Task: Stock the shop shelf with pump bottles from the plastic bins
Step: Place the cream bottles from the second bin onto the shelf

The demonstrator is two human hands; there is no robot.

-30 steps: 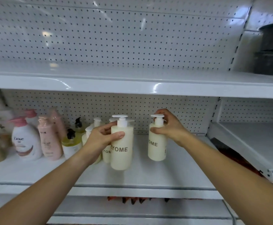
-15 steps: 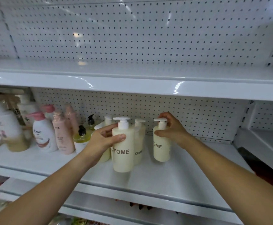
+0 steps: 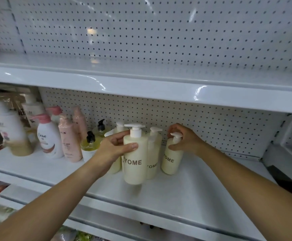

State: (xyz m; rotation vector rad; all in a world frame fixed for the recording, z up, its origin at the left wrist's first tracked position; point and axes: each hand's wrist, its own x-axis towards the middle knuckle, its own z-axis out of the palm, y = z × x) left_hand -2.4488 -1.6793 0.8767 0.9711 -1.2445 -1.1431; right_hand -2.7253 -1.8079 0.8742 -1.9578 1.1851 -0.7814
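Cream plastic, upright. Gripped front pump bottle (image 3: 134, 164) in curled fingers (image 3: 120, 136) of left hand (image 3: 112, 150), just before the standing bottle (image 3: 153, 153); clasped tilted bottle (image 3: 171, 160) just right of it in right hand (image 3: 185, 140).

The left grip (image 3: 114, 150) is bringing the near bottle (image 3: 134, 164) down to the shelf (image 3: 185, 192), while the right grip (image 3: 185, 141) is tilting the right bottle (image 3: 172, 159) off upright.

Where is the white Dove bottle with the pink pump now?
In the head view the Dove bottle stands on the left of the shelf, between a large white-and-tan bottle and a tall pink bottle.
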